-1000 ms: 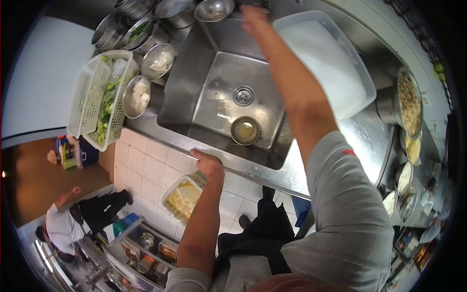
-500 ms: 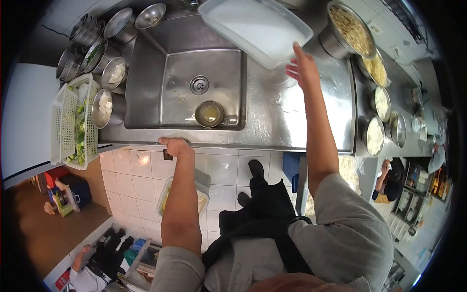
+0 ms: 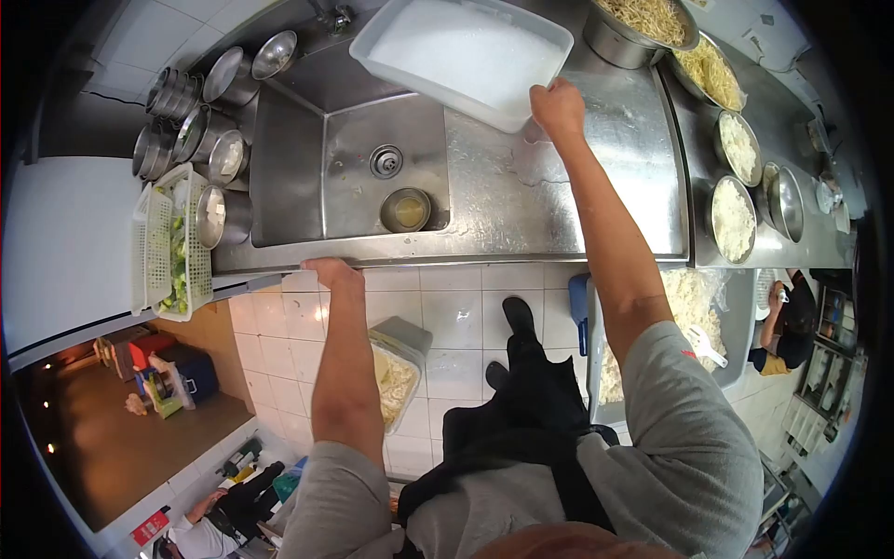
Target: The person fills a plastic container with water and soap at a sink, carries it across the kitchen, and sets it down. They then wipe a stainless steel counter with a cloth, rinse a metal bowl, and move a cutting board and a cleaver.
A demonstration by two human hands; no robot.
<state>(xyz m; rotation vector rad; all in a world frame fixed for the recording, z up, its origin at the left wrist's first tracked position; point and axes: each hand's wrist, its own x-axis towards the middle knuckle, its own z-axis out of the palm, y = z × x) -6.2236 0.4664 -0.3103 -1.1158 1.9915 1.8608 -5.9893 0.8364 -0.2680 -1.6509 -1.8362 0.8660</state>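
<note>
A large translucent tub (image 3: 447,67) with white contents sits at the back of the steel counter, partly over the sink. My right hand (image 3: 559,108) grips the tub's right front corner, fingers wrapped on its edge. My left hand (image 3: 335,273) rests at the counter's front edge, left of centre, its fingers folded over the rim. Between the hands is the steel sink (image 3: 289,177), with a small metal bowl (image 3: 406,211) of yellowish liquid near its front right corner.
Metal bowls (image 3: 232,76) and a white basket of greens (image 3: 198,247) stand at the left. Bowls of pale food (image 3: 734,219) line the right. A container (image 3: 396,377) and a large tub of pale food (image 3: 689,321) are below. Other people (image 3: 792,321) are at both lower sides.
My right hand has closed on the tub's corner; before, its fingers were spread beside it. The view has shifted a little. My left hand stays at the counter edge.
</note>
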